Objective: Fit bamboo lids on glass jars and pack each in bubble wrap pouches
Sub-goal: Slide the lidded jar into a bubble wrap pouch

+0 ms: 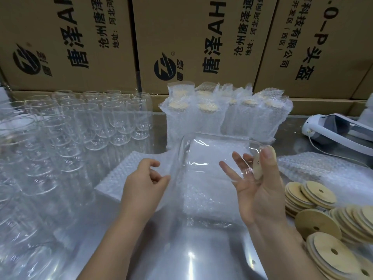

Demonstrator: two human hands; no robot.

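Your right hand (260, 190) pinches a round bamboo lid (257, 168) onto a clear glass jar (201, 154); your left hand (145, 178) fingers curl loosely, empty.

steel table (201, 259) bears empty glass jars (84, 126), bubble wrap pouches (205, 199), wrapped jars (222, 118), bamboo lids (323, 221)

1. Glass jar (212, 156): clear and empty, held on its side in the air. Its base is just beside the curled left fingers (156, 177). Its mouth end lies over the spread right fingers (240, 159), which show through the glass.
2. Bamboo lid (259, 165): pale disc seen edge-on at the jar's mouth, pressed on by the right thumb (268, 158).
3. Bubble wrap pouches (205, 199): flat stack lying below the jar and both sets of fingers.
4. Loose bamboo lids (316, 221): holed discs heaped to the right of the right fingers.
5. Empty glass jars (90, 122): upright rows to the left of and beyond the left fingers.
6. Packed jars (222, 116): lidded and pouched, standing upright beyond the fingers.
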